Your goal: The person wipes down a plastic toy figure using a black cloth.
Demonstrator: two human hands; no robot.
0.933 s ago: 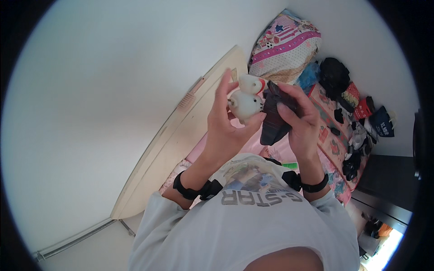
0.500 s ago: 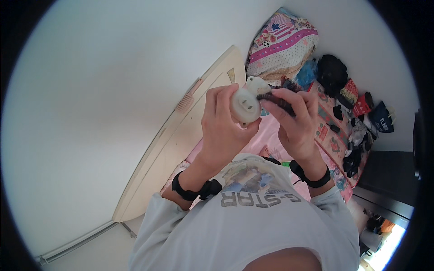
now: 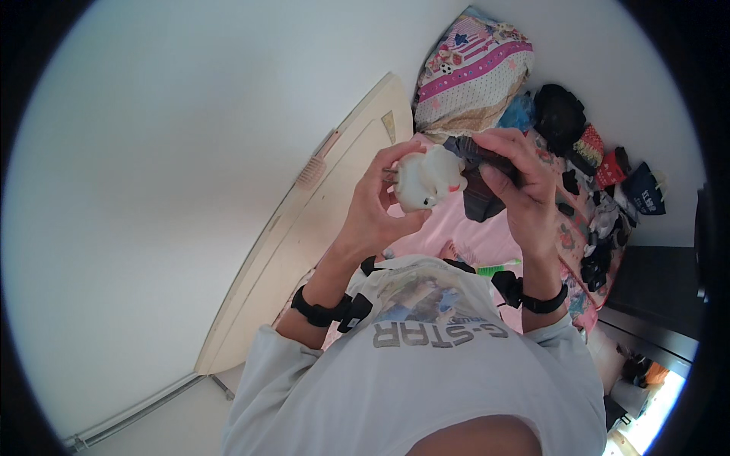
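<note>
My left hand (image 3: 371, 207) grips a small white plug-in night light (image 3: 427, 179) shaped like an animal, with a red mark and dark spots on its front. Its metal prongs (image 3: 390, 175) point toward my left palm. Close on its right, my right hand (image 3: 525, 186) is closed on a dark brush (image 3: 493, 158), pinched between thumb and fingers. The brush's front end is beside the night light; whether they touch I cannot tell. Below the right fingers shows a dark angular thing (image 3: 482, 199), partly hidden by the hand. Both wrists wear black straps.
Beneath my hands lies a pink bed sheet (image 3: 441, 228) with a green comb-like thing (image 3: 498, 269) on it. A cream headboard (image 3: 304, 220) carries a pink comb (image 3: 312, 172) on its edge. Patterned bedding (image 3: 475, 76), a black bag (image 3: 559, 118) and a dark blue bag (image 3: 645, 190) lie along the far right.
My left hand has turned the night light from its pronged back to its front. The right hand has moved slightly right and the brush has turned; a dark angular thing now shows below it.
</note>
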